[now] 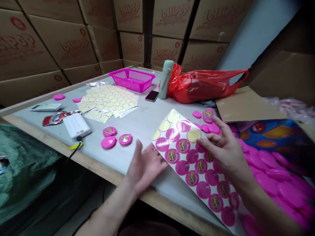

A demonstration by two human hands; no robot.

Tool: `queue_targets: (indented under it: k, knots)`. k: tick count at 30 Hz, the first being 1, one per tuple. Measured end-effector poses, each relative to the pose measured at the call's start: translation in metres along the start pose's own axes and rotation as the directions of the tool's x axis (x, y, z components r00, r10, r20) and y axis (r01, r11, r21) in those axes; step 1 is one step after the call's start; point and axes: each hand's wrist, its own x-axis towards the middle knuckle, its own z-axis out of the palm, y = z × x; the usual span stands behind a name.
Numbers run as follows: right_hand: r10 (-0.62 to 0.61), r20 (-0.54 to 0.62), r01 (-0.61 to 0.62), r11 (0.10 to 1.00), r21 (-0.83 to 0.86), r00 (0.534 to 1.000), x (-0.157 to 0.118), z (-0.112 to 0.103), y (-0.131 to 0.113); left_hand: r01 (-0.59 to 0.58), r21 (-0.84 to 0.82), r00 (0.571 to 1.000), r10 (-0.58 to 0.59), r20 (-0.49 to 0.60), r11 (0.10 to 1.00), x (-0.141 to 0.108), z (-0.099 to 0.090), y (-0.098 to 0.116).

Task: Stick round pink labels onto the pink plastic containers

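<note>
**Left hand (pixel 145 167) open, right hand (pixel 223 147) curled over a pink sticker sheet (pixel 194 170)**

Closest to the camera, the left forearm (pixel 105 209) and right forearm (pixel 268 203) reach in from the bottom of the view. The left hand is wide open with its fingers spread, holding nothing, right beside the sheet's left edge. The right hand is half open, its fingers bent above the sheet's upper part; whether they grip the sheet cannot be told. The sheet lies across the front corner of the grey tabletop (pixel 140 131), printed with rows of round labels, and some spots show pale yellow circles. Just past the right hand sit loose pink discs (pixel 209 127), one with a printed label on top. A heap of pink discs (pixel 275 183) fills the lower right, beside a colourful printed package (pixel 273 134).

Left of the sheet lie three labelled pink discs (pixel 116 136). Farther back are overlapping sheets of pale yellow circles (pixel 108 101), a pink plastic basket (pixel 132 79), a phone (pixel 152 96), a pale green bottle (pixel 164 79) and a red plastic bag (pixel 204 83). A white power bank (pixel 76 125) with a cable sits near the tabletop's front edge. Stacked lollipop cartons (pixel 73 46) wall the back.
</note>
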Motion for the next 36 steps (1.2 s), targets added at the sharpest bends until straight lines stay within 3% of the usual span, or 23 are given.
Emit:
queue_targets:
  k: [3,5,6,8,10,11,13,17,20,23,30,36]
  knots:
    - [-0.092,0.036,0.097,0.976,-0.195,0.995,-0.011,0.001,-0.005,-0.064,0.138,0.995,0.074,-0.066,0.988,-0.005,0.004,-0.023]
    - [-0.258,0.032,0.251,0.893,-0.373,0.966,-0.020,0.004,-0.007,-0.091,0.192,0.985,0.117,-0.126,0.977,0.000,0.006,-0.031]
    - [-0.377,0.039,0.354,0.822,-0.446,0.925,-0.023,0.006,-0.008,-0.101,0.204,0.979,0.133,-0.152,0.974,0.002,0.007,-0.033]
    - [-0.588,0.122,0.554,0.644,-0.528,0.800,-0.027,0.009,-0.009,-0.111,0.212,0.972,0.151,-0.180,0.971,0.006,0.008,-0.032]
    - [-0.684,0.249,0.682,0.485,-0.547,0.686,-0.027,0.014,-0.010,-0.106,0.206,0.975,0.142,-0.169,0.973,0.006,0.008,-0.029]
    - [-0.698,0.293,0.711,0.436,-0.551,0.654,-0.026,0.016,-0.011,-0.098,0.203,0.980,0.130,-0.152,0.974,0.005,0.008,-0.028]
    - [-0.684,0.329,0.720,0.417,-0.555,0.651,-0.024,0.020,-0.012,-0.100,0.204,0.985,0.125,-0.118,0.974,0.002,0.009,-0.025]
    - [-0.596,0.351,0.690,0.581,-0.433,0.722,-0.023,0.021,-0.016,-0.140,0.202,0.982,0.162,-0.096,0.969,-0.002,0.009,-0.020]
    - [-0.555,0.370,0.667,0.620,-0.413,0.745,-0.025,0.019,-0.020,-0.090,0.182,0.986,0.114,-0.125,0.979,-0.003,0.010,-0.020]
    - [-0.534,0.393,0.663,0.590,-0.459,0.748,-0.027,0.018,-0.025,-0.060,0.166,0.986,0.084,-0.143,0.984,-0.003,0.010,-0.020]
    - [-0.634,0.407,0.729,0.396,-0.559,0.657,-0.031,0.024,-0.014,-0.122,0.235,0.974,0.161,-0.157,0.964,0.002,0.007,-0.024]
    - [-0.662,0.388,0.737,0.390,-0.552,0.641,-0.035,0.027,0.011,-0.133,0.134,0.955,0.163,-0.247,0.982,0.007,0.008,-0.027]
